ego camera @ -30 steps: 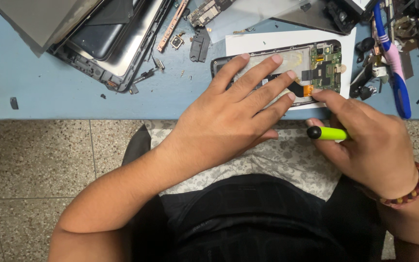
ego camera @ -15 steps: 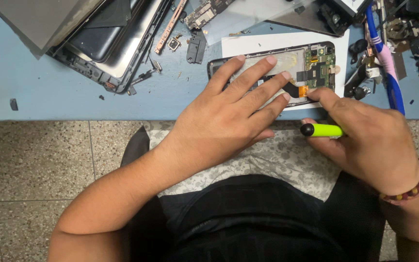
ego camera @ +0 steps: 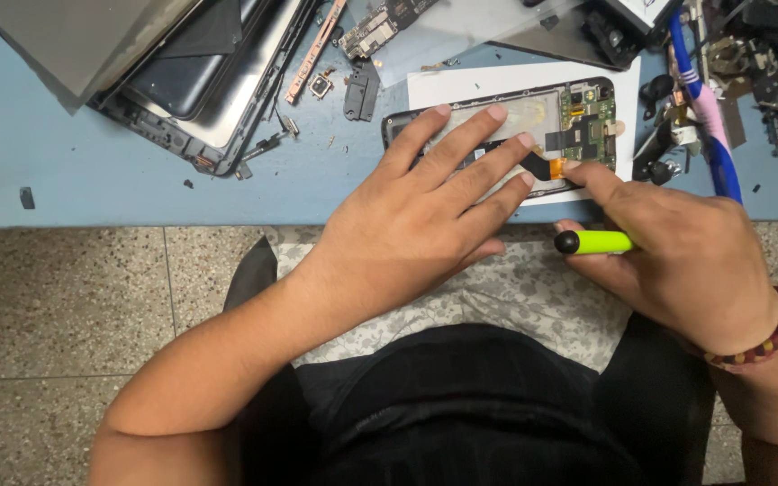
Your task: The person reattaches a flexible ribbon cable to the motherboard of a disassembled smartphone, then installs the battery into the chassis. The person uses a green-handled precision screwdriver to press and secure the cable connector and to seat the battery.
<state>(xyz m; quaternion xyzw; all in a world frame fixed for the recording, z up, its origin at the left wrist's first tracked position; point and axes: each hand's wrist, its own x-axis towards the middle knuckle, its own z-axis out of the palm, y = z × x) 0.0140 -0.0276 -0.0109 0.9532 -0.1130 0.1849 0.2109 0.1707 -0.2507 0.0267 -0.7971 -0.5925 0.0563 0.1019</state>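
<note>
Under left hand (ego camera: 425, 220): opened phone (ego camera: 533, 126) half hidden.

An opened phone (ego camera: 533, 126) lies on a paper sheet (ego camera: 515, 81) on the table (ego camera: 137, 193); a dismantled tablet (ego camera: 200, 81) sits to its left, pliers (ego camera: 709, 117) to its right.

The left hand (ego camera: 416, 225) lies palm down, fingers spread and stretched flat toward the far right, thumb tucked along the near side. Its bare forearm runs back to the near left, elbow bent. The right hand (ego camera: 677, 261) is curled into a loose fist, knuckles up, index finger pointing far and left so that its tip sits just beside the left fingertips. A beaded band circles the right wrist, and that forearm leaves at the near right.
</note>
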